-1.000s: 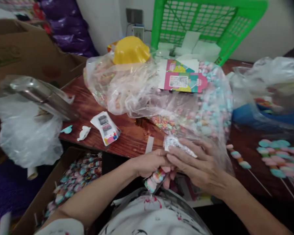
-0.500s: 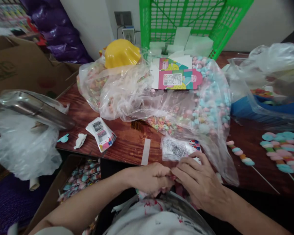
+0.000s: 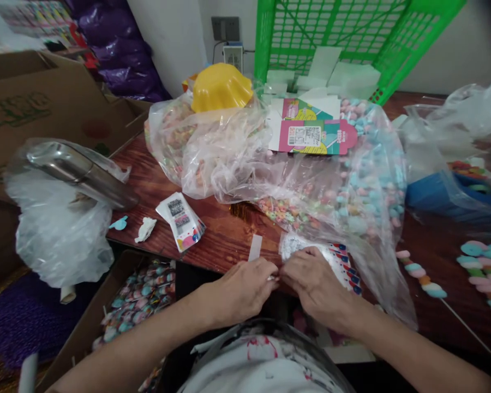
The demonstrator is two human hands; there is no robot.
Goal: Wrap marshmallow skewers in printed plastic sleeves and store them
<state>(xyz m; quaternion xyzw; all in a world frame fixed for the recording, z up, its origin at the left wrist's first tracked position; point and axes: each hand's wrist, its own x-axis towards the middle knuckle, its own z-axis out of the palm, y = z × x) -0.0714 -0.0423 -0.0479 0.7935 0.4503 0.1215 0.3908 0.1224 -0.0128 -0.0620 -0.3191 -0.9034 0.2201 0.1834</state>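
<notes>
Left hand (image 3: 243,286), right hand (image 3: 319,286), curled close by printed cards (image 3: 339,263), grip hidden, can't tell! Seemingly fine fingerwork, wanting steadiness.

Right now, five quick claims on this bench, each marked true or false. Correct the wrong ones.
1. The left hand and right hand have their fingertips close together near the table's front edge. True.
2. The green crate stands in front of the hands, at the near edge. False: the green crate is at the back, by the wall.
3. The yellow scalloped bowl sits on the clear bags. True.
4. The marshmallow skewer lies to the left of both hands. False: the marshmallow skewer lies to the right of them.
5. The printed carton lies on the clear bags. True.
</notes>
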